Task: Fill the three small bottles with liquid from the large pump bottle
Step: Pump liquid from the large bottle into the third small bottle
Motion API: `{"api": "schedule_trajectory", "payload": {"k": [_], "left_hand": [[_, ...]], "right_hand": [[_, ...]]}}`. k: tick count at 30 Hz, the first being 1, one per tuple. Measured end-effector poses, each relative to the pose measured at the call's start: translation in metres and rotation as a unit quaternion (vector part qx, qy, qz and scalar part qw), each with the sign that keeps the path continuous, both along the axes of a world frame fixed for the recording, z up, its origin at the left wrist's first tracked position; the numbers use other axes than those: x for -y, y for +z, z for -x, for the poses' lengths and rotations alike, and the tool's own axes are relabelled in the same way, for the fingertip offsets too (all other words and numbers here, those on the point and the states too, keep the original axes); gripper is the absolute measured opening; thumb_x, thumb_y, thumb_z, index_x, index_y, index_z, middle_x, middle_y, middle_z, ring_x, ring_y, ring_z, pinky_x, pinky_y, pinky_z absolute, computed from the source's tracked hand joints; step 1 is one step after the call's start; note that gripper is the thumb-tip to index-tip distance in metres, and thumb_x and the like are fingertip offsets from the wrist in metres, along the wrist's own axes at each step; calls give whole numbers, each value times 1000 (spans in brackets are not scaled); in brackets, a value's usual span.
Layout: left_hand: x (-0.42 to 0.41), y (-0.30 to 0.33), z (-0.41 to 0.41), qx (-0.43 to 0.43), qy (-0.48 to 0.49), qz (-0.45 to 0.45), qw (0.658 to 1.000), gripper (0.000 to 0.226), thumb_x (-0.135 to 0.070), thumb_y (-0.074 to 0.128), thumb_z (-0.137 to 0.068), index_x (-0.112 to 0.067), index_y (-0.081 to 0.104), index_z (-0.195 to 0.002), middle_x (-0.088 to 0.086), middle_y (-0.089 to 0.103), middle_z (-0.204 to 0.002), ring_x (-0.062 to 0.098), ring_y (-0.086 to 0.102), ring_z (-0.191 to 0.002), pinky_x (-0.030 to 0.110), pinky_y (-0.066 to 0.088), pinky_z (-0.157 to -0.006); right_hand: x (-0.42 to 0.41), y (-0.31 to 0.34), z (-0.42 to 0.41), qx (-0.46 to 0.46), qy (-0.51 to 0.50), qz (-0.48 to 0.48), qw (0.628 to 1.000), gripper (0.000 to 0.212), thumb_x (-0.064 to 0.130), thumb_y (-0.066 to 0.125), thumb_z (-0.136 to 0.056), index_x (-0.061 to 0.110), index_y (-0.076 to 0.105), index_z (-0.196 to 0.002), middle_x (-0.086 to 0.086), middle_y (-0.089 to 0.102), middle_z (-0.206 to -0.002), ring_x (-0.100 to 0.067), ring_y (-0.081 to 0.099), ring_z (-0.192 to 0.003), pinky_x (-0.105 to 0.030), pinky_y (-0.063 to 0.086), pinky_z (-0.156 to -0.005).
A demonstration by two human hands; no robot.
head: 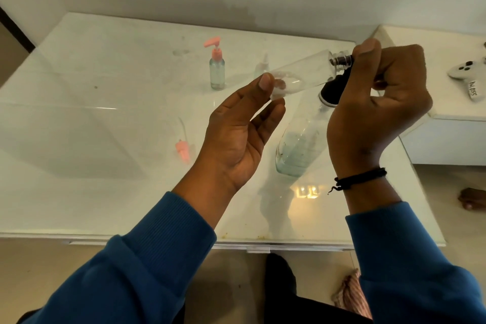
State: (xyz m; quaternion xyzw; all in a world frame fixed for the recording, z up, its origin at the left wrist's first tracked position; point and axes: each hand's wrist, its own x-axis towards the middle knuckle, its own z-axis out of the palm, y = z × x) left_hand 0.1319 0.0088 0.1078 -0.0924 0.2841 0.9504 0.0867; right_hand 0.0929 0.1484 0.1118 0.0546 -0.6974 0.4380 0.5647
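Left hand (236, 129) pinches a tilted clear bottle's (302, 71) base; right hand (378, 102) grips its silver neck (340, 60).

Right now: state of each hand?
Left hand: holds the base of the small clear bottle between thumb and fingers.
Right hand: grips that bottle's neck end.

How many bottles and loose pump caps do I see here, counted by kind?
Small clear bottles: 3 (held bottle, pink-pump bottle, faint bottle)
Large bottle with black pump: 1
Loose pink pump caps: 1
Total: 5
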Motion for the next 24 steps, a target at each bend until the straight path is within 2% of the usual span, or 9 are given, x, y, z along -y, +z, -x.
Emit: {"api": "schedule_trajectory", "payload": {"k": [2,6,9,11,14,18,21,24], "left_hand": [[1,0,0,-1,-1,-1,1000,28,-19,72,-73,-10,72,-99,5,74,-102,12,72,-81,22,59,-71],[1,0,1,-4,-2,3,1000,29,-21,72,-74,-10,72,-101,5,74,-105,13,71,-86,22,59,-73],[0,-1,0,-4,-2,2,1000,26,-20,73,-73,-11,73,-97,5,75,-100,12,71,-83,22,59,-71],[1,-1,0,-3,-3,-2,1000,29,-19,73,-72,-10,72,-99,6,74,-102,13,72,-84,22,59,-71],[1,0,1,-4,-4,-2,1000,32,-20,73,-72,-10,72,-102,6,74,-105,13,72,-85,22,59,-72],[0,-1,1,-1,-1,1,1000,25,-20,73,-72,-12,73,-96,4,75,-100,12,72,-82,21,58,-70],[1,-1,0,3,-1,-7,1000,26,-19,73,-71,-11,73,-96,5,75,-100,12,72,-81,22,59,-70],[2,-1,2,1,-3,-8,1000,32,-20,74,-71,-10,72,-101,6,74,-104,14,72,-83,22,59,-71]], "right_hand": [[0,2,1,1,0,0,1000,33,3,61,-98,2,58,-65,-2,46,-65,-2,39,-66,-11,32,-65],[0,7,3,4,-3,-2,1000,33,5,61,-98,4,57,-65,13,42,-66,-3,39,-65,-12,32,-64],[-1,-2,0,1,4,5,1000,33,3,60,-98,0,58,-65,-5,48,-63,-3,40,-67,-14,34,-64],[0,-2,0,0,6,6,1000,33,2,60,-98,1,58,-65,-5,48,-64,-2,40,-67,-14,33,-64],[-1,6,3,-4,2,-4,1000,33,4,61,-97,4,58,-65,8,44,-64,-1,39,-65,-9,32,-65],[-2,-1,1,-4,6,1,1000,34,4,60,-98,-1,58,-64,-10,50,-62,-2,39,-67,-12,33,-66],[-1,1,0,0,7,1,1000,33,4,61,-98,1,59,-65,-1,47,-64,0,40,-67,-11,33,-65],[1,9,2,3,4,-5,1000,33,6,62,-98,4,59,-65,17,42,-67,-2,40,-65,-12,33,-63]]}}
